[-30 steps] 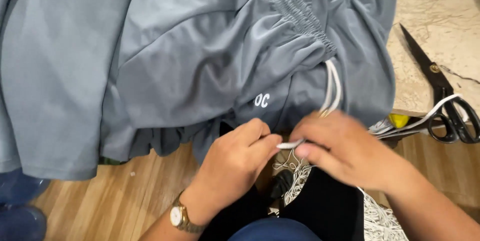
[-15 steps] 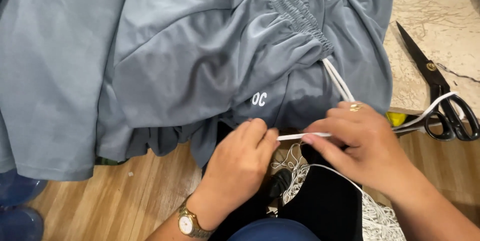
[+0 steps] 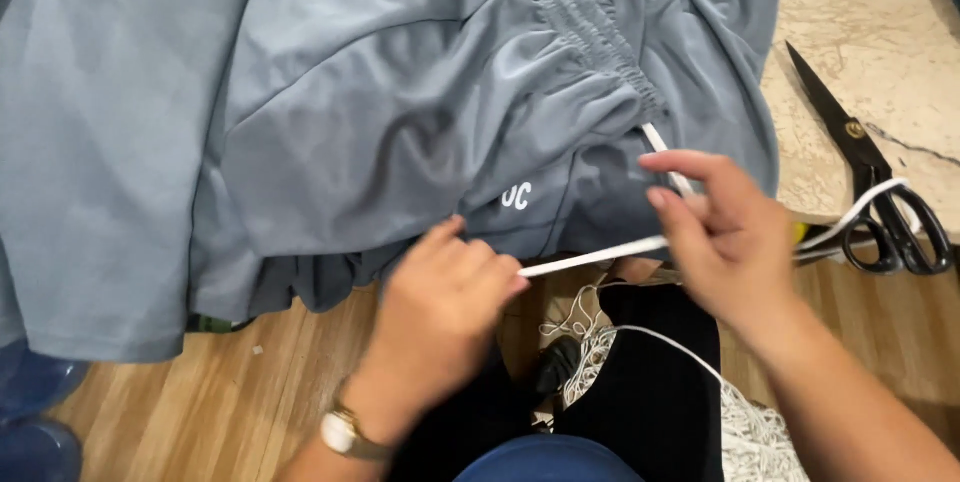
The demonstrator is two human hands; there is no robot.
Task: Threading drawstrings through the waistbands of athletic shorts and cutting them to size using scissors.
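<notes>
We hold the white drawstring (image 3: 600, 257) taut, left hand (image 3: 450, 292) and right hand (image 3: 725, 232) both pinching it (shorts (image 3: 420, 102) beneath), seemingly mid-threading; next needs steady pulling.

1. White flat drawstring (image 3: 590, 259): pulled taut in a near-horizontal line just below the grey shorts' hem, one end pinched at each side; another stretch runs up into the waistband.
2. Grey shorts (image 3: 420, 132): bunched, elastic gathered waistband at top, small white letters near the hem just above the drawstring.
</notes>
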